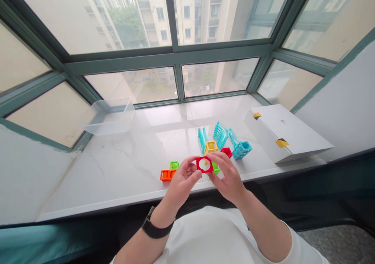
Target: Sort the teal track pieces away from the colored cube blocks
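Both hands hold a red square frame tile (204, 164) with a round hole, up over the near edge of a white marble sill (129, 158). My left hand (182, 180) pinches its left side and my right hand (227, 174) grips its right side. Just behind it stand a yellow cube (211, 147), a green piece (216, 167) and a small red piece (226, 152). Several turquoise ramp pieces (222, 135) and a turquoise lattice cube (242, 149) lie beyond. An orange piece (165, 175) and a green cube (174, 165) sit left of my left hand.
A clear plastic tub (109, 117) stands at the back left of the sill. A white flat box (285, 133) with yellow-black tape lies at the right. Window frames (178, 54) close off the back. A black watch (155, 228) is on my left wrist.
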A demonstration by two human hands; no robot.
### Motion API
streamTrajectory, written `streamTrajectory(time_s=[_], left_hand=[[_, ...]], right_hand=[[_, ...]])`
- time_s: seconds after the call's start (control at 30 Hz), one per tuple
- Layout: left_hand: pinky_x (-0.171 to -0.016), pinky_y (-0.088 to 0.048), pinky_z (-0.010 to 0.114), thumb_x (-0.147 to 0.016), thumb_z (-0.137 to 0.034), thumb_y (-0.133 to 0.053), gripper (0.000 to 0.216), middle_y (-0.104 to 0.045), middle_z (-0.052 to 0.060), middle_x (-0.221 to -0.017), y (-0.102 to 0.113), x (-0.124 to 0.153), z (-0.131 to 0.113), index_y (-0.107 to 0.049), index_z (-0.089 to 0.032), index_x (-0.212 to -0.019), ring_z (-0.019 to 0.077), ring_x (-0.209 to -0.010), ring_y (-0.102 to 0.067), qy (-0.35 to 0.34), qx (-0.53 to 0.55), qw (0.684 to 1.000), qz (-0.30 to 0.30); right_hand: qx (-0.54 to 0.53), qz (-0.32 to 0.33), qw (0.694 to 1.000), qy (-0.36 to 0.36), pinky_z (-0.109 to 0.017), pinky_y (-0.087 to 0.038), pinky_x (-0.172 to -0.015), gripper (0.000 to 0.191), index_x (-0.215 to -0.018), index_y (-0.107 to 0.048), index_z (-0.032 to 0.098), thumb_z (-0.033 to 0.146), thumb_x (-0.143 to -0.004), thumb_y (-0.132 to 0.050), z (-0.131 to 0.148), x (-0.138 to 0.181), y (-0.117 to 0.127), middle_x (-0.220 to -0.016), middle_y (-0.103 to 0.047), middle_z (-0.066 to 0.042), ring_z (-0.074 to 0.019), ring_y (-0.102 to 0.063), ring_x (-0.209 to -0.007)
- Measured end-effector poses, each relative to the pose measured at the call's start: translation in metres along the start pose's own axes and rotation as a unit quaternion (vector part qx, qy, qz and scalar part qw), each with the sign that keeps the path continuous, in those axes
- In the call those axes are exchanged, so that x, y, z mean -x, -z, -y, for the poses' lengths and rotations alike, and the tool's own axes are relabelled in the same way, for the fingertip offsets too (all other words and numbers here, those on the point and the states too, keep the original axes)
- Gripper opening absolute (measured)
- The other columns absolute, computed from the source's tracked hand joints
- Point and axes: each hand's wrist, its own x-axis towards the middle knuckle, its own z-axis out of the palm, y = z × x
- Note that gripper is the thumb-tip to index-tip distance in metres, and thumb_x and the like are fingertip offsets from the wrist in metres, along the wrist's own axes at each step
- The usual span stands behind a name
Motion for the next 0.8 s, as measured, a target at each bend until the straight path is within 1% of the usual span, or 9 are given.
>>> streamTrajectory(time_s=[0.1,0.17,0.2,0.3,0.37,0.43,0.6,0.73,0.8], left_hand=[[-0.094,-0.053,0.038,-0.092,-0.047,-0.075,0.051,-0.068,0.005,-0.105,-0.002,0.000,0.003,-0.061,-0.026,-0.136,0.0205,-0.098,-0.065,-0.027,-0.073,0.997,-0.021],[-0.097,-0.053,0.039,-0.091,-0.044,-0.077,0.051,-0.069,0.006,-0.109,-0.003,0.001,0.003,-0.061,-0.027,-0.136,0.0214,-0.100,-0.066,-0.062,-0.138,0.988,-0.036],[-0.098,-0.052,0.040,-0.090,-0.042,-0.078,0.051,-0.070,0.006,-0.110,-0.004,0.001,0.003,-0.062,-0.027,-0.136,0.0218,-0.100,-0.066,-0.077,-0.166,0.982,-0.039],[-0.096,-0.053,0.039,-0.090,-0.040,-0.077,0.050,-0.072,0.006,-0.111,-0.010,-0.001,0.001,-0.062,-0.028,-0.136,0.0226,-0.099,-0.067,-0.101,-0.215,0.971,-0.028],[-0.094,-0.053,0.038,-0.093,-0.041,-0.074,0.046,-0.074,0.006,-0.111,-0.017,-0.004,0.001,-0.064,-0.028,-0.135,0.0233,-0.100,-0.068,-0.102,-0.223,0.970,-0.010],[-0.093,-0.053,0.038,-0.094,-0.041,-0.072,0.043,-0.075,0.007,-0.113,-0.027,-0.008,0.000,-0.065,-0.028,-0.134,0.0243,-0.100,-0.069,-0.101,-0.233,0.967,0.009],[-0.091,-0.053,0.040,-0.094,-0.043,-0.071,0.047,-0.076,0.008,-0.116,-0.057,-0.022,0.006,-0.065,-0.029,-0.138,0.0269,-0.099,-0.069,-0.116,-0.273,0.954,0.032],[-0.093,-0.051,0.043,-0.096,-0.040,-0.067,0.061,-0.073,0.011,-0.120,-0.076,-0.030,0.012,-0.052,-0.029,-0.154,0.0283,-0.102,-0.066,-0.152,-0.297,0.940,0.072],[-0.093,-0.051,0.042,-0.097,-0.037,-0.066,0.061,-0.072,0.011,-0.121,-0.080,-0.032,0.013,-0.050,-0.029,-0.155,0.0277,-0.102,-0.065,-0.169,-0.307,0.932,0.088]], right_hand=[[0.009,0.016,1.000,0.018,-0.044,-0.058,-0.106,0.029,-0.122,-0.069,0.029,0.014,-0.099,-0.061,-0.002,0.003,0.004,-0.135,-0.061,-0.010,-0.0254,-0.065,-0.125],[0.013,0.019,1.000,0.015,-0.043,-0.060,-0.103,0.021,-0.110,-0.070,0.028,0.013,-0.098,-0.062,-0.004,0.005,0.007,-0.133,-0.062,-0.009,-0.0247,-0.066,-0.123],[0.014,0.018,1.000,0.011,-0.043,-0.060,-0.102,0.020,-0.108,-0.069,0.028,0.013,-0.098,-0.061,-0.005,0.007,0.008,-0.133,-0.063,-0.009,-0.0245,-0.066,-0.123],[0.016,0.002,1.000,-0.007,-0.047,-0.058,-0.106,0.028,-0.122,-0.064,0.030,0.016,-0.097,-0.064,-0.009,0.013,0.010,-0.136,-0.064,-0.008,-0.0258,-0.065,-0.127],[0.027,-0.018,0.999,-0.018,-0.050,-0.057,-0.109,0.045,-0.138,-0.056,0.031,0.022,-0.096,-0.070,-0.012,0.018,0.011,-0.137,-0.064,-0.009,-0.0282,-0.063,-0.130],[0.047,-0.032,0.998,-0.026,-0.052,-0.056,-0.110,0.059,-0.148,-0.048,0.031,0.027,-0.095,-0.073,-0.016,0.024,0.012,-0.139,-0.064,-0.011,-0.0300,-0.062,-0.132],[0.086,-0.059,0.992,-0.068,-0.052,-0.056,-0.110,0.059,-0.151,-0.047,0.030,0.032,-0.096,-0.071,-0.026,0.037,0.025,-0.143,-0.061,-0.011,-0.0317,-0.059,-0.135],[0.094,-0.077,0.987,-0.107,-0.051,-0.057,-0.109,0.062,-0.151,-0.048,0.029,0.035,-0.094,-0.072,-0.037,0.044,0.043,-0.145,-0.060,-0.011,-0.0317,-0.060,-0.133],[0.104,-0.081,0.984,-0.119,-0.051,-0.055,-0.110,0.062,-0.151,-0.048,0.029,0.034,-0.093,-0.072,-0.043,0.046,0.051,-0.145,-0.060,-0.011,-0.0314,-0.060,-0.132]])
